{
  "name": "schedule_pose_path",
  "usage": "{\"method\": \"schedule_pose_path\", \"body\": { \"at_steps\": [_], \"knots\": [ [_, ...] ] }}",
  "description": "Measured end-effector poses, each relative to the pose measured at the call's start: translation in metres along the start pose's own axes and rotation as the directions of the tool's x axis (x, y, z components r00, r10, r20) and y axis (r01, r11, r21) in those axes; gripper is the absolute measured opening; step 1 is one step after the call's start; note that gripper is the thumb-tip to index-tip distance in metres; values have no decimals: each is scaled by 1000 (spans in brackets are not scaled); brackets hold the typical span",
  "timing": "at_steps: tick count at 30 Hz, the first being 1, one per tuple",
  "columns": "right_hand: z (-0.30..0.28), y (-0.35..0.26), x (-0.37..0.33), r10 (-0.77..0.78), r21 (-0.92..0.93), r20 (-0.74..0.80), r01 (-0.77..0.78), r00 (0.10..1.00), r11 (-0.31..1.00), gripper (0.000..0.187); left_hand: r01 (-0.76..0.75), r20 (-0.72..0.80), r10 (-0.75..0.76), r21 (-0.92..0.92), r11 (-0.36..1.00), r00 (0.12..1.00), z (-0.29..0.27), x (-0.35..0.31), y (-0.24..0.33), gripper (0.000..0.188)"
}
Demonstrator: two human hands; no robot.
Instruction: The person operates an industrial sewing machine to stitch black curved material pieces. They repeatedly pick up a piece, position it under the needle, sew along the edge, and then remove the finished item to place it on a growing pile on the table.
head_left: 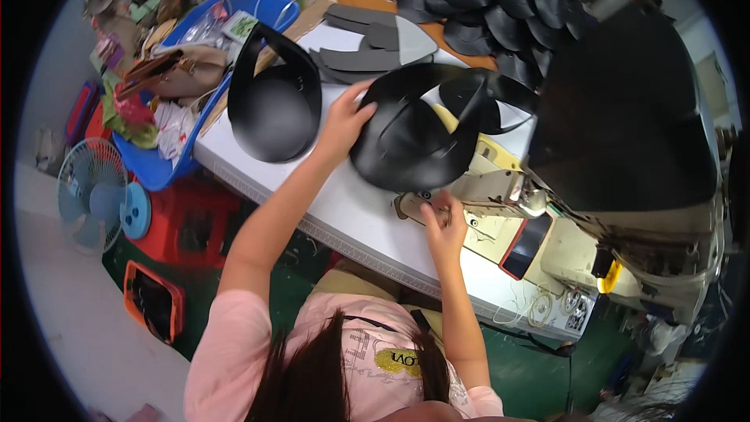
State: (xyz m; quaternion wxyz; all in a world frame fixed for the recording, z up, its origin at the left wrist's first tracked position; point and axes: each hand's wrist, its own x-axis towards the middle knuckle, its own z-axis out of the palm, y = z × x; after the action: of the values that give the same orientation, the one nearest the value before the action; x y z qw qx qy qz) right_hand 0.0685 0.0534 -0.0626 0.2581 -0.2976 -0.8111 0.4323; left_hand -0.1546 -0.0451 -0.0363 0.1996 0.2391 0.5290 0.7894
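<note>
My left hand (349, 121) is closed on the left edge of a glossy black curved piece (406, 137), shaped like a cap or visor, held over the white table. Below it, at the head of a cream sewing machine (488, 187), my right hand (447, 230) has thumb and fingers drawn together. What they pinch, if anything, is too small to make out. A second black hollow piece (273, 113) with a looped band stands left of my left hand. Another black curved piece (476, 98) lies behind the held one, partly overlapped by it.
Flat grey cut pieces (367, 39) lie at the back, before a heap of black curved pieces (500, 8). A red-edged phone (529, 244) rests by the machine. A large black panel (625, 117) rises at right. A blue basket (168, 164) and a fan (92, 195) stand left.
</note>
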Motion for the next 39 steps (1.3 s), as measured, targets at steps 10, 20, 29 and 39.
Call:
{"method": "schedule_pose_path", "body": {
  "at_steps": [10, 20, 29, 39],
  "knots": [
    [-22, 37, -40, -94, -72, -122, 86, 988, 994, 12, 406, 274, -497, 329, 853, 823, 73, 185, -59, 41],
    [-21, 44, -37, -104, -80, -127, 95, 986, 992, 11, -250, 396, -66, 690, 679, 916, 117, 212, -117, 49],
    [-22, 41, -38, -63, -7, -120, 63, 991, 998, 10, -471, 287, 426, 772, 428, 858, 62, 125, -57, 52],
    [-24, 43, -41, -175, -118, -12, 172, 985, 978, 20, 221, -225, 857, 966, 134, 464, -128, -37, 15, 65]
  ]
}}
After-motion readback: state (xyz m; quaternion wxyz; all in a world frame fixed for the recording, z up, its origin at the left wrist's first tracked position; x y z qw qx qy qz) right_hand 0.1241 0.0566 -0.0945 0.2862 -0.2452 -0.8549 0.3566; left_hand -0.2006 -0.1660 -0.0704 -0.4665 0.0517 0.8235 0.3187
